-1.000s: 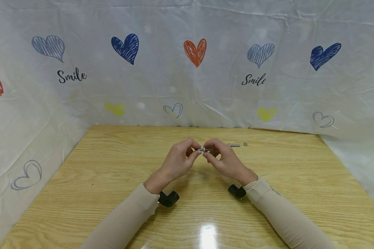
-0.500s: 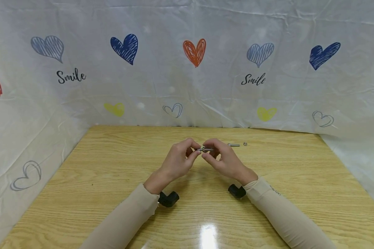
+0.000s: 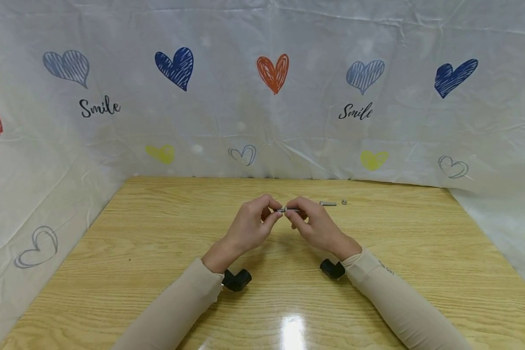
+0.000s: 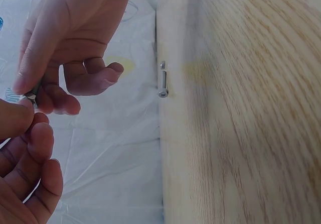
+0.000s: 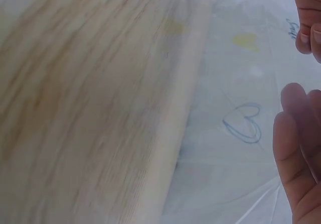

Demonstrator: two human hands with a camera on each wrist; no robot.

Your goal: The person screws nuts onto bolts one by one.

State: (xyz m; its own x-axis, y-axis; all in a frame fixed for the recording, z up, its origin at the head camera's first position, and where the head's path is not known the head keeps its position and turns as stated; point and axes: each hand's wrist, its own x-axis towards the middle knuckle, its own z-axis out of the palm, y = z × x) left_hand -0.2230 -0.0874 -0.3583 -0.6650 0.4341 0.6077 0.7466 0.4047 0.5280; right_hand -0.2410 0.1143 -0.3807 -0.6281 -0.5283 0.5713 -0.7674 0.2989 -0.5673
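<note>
Over the middle of the wooden table, my left hand (image 3: 250, 224) pinches a silver bolt (image 3: 281, 210) between thumb and forefinger. A small nut (image 3: 286, 209) sits around the bolt's shank, just right of the left fingertips. From the other side, my right hand (image 3: 318, 225) pinches at the nut with thumb and index finger, its other fingers loosely bent. The left wrist view shows the two hands meeting at the nut (image 4: 31, 97), which the fingertips partly cover. In the right wrist view, bent fingers (image 5: 288, 143) show but the bolt is out of sight.
A second bolt (image 3: 328, 203) lies on the table (image 3: 166, 228) behind the right hand, with a loose nut (image 3: 344, 201) to its right. A white sheet (image 3: 227, 121) printed with hearts hangs along the table's back. Black wrist devices (image 3: 237, 280) sit under both forearms.
The right fingers opened slightly around the nut, shifted a little, and closed in at it again. My left hand has kept its hold on the bolt in place.
</note>
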